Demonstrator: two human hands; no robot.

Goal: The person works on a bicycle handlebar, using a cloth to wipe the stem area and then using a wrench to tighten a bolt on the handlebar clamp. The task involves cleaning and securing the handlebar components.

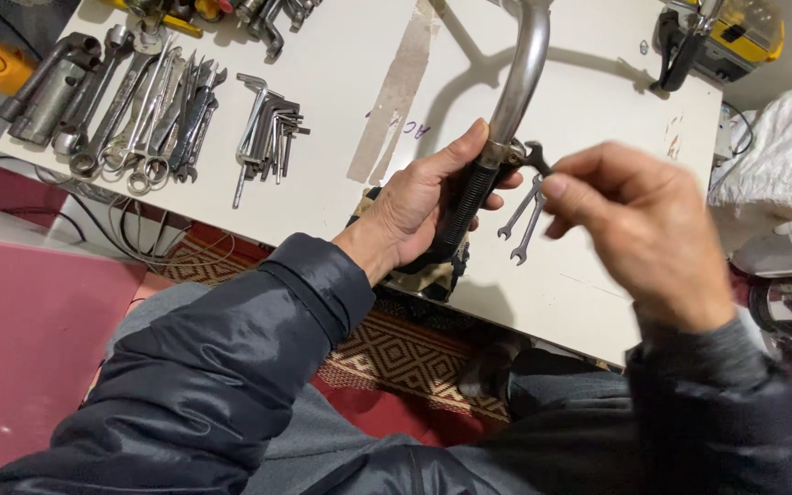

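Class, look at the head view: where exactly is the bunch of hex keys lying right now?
The hex keys lie on the white table in the upper left, just right of the row of spanners and left of the left hand.

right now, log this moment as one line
left hand: grips ribbed black grip of curved metal tube | right hand: small dark spanner at collar | two small steel spanners on white table
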